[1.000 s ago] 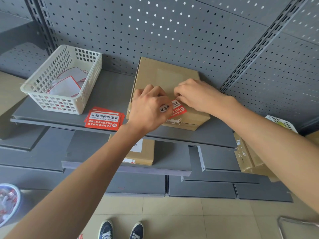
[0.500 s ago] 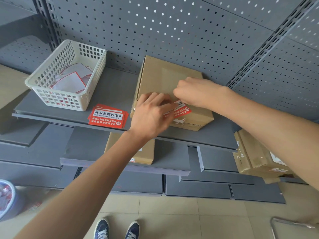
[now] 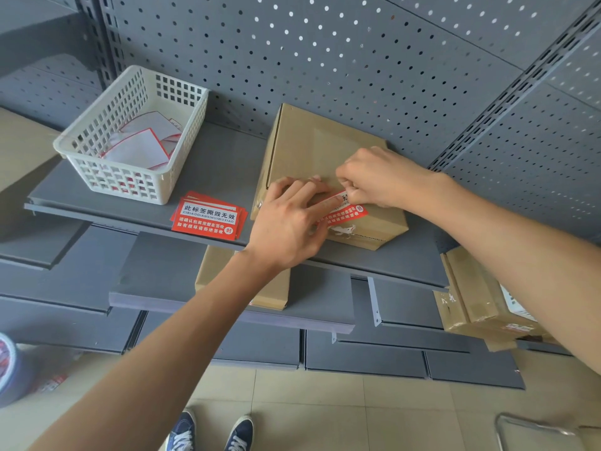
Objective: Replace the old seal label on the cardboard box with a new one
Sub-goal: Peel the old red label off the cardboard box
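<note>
- shoes: two dark blue sneakers with white laces on the tiled floor, directly below the cardboard box in the view.
- lower boxes: taped cartons on a lower shelf, below and right of the cardboard box.
- left hand: rests on the near front edge of the cardboard box; fingers extended and slightly spread, fingertips pressing flat on the box top and on the left part of the seal label.
- seal label: red with white print, stuck over the front top edge of the cardboard box and folded down onto its front face.
- right hand: on the box top just right of the left hand; fingers curled, fingertips pinching the upper edge of the seal label.
- label stack: red labels lying flat on the shelf, just left of the cardboard box.
- basket: white plastic, left of the label stack, holding white sheets with red edges.
- pegboard: grey perforated panel behind the cardboard box.
</note>
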